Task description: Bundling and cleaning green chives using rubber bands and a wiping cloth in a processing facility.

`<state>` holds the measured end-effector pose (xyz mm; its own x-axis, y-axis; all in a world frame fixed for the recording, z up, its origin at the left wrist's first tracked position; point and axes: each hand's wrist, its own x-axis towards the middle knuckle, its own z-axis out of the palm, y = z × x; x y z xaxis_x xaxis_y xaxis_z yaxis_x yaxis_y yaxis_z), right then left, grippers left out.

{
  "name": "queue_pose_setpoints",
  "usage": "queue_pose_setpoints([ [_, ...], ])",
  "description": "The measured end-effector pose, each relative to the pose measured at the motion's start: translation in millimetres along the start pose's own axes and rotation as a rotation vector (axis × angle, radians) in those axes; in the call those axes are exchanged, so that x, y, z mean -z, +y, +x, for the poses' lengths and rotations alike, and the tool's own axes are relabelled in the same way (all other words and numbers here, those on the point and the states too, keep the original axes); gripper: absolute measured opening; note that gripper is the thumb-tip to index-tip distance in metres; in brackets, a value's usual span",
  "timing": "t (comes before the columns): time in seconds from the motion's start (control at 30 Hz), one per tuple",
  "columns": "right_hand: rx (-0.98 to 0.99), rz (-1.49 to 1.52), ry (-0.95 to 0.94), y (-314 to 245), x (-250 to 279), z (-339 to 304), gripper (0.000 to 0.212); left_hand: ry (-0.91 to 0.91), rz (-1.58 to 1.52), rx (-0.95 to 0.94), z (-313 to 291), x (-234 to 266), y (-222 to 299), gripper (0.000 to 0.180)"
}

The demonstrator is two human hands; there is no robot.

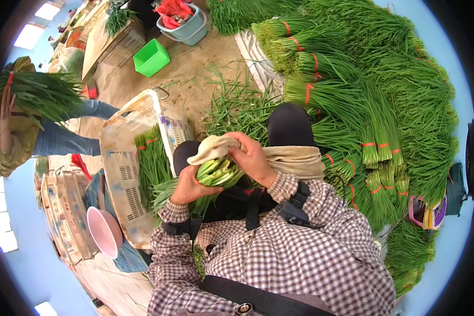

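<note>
My left hand (187, 187) is wrapped round a bunch of garlic chives (215, 174), its pale cut ends facing up and its leaves trailing down past my wrist. With my right hand (255, 162) I pinch a cream cloth (210, 148), which lies over the far side of the stalk ends. The bunch is above my lap, between my dark-clad knees. A beige cloth (295, 160) is draped over my right thigh. Beside my left knee, a white plastic crate (129, 208) holds chives (155, 158) with a red band round some of them.
Banded chive bundles (347, 100) are heaped along my right. Loose leaves (237, 108) litter the floor ahead. Farther off are a green bin (151, 57) and a blue bucket (190, 32). A pink basin (105, 231) stands left. Another person (23, 118) carries chives there.
</note>
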<state>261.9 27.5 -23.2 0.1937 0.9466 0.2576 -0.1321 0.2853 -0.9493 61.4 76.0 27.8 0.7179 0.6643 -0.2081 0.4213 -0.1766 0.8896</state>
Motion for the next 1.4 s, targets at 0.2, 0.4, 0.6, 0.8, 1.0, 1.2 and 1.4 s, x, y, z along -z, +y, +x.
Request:
queue_pose_setpoints([
  [0.2, -0.592, 0.52, 0.295, -28, 44, 8, 0.039, 0.081, -0.256, -0.005, -9, 12, -8, 0.075],
  [0.4, -0.033, -0.015, -0.163, -14, 7, -5, 0.044, 0.086, -0.339, 0.071, -8, 13, -9, 0.074],
  [0.6, -0.458, 0.483, 0.245, 7, 1, 8, 0.031, 0.04, -0.243, 0.037, -11, 9, -13, 0.078],
  [0.8, -0.239, 0.465, 0.008, -25, 16, -16, 0.038, 0.114, -0.395, 0.067, -14, 18, -15, 0.079],
  [1.0, 0.091, -0.209, 0.028, 7, -15, -14, 0.025, 0.264, -0.294, -0.019, -8, 3, -14, 0.073],
  [1.2, -0.125, -0.101, 0.116, 18, -4, 2, 0.021, 0.26, -0.035, -0.022, -16, -6, -11, 0.068],
  [1.4, -0.345, 1.57, -0.369, 90, 73, 15, 0.041, 0.352, 0.46, -0.299, -37, -15, 3, 0.069],
])
